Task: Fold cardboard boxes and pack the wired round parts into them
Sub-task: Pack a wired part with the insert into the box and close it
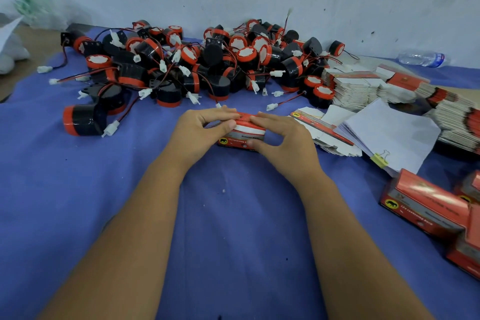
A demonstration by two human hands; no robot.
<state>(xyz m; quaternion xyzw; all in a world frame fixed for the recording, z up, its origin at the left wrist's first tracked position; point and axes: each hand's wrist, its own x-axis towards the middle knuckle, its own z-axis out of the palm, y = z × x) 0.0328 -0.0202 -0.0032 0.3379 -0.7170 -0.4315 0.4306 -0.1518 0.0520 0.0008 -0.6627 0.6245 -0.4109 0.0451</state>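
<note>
Both hands on my red box point(242, 135), mid-cloth: left hand point(205, 127) pinches its left end, right hand point(280, 138) grips right end, fingers curled over top. Wired round parts point(197, 60) heaped behind; flat boxes point(363, 86) stacked right.

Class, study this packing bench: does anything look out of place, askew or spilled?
Yes. A plastic water bottle lies on its side by the wall, far right. The wired round parts sit in a tangled heap, and the flat box stacks have slumped and fanned out.
</note>
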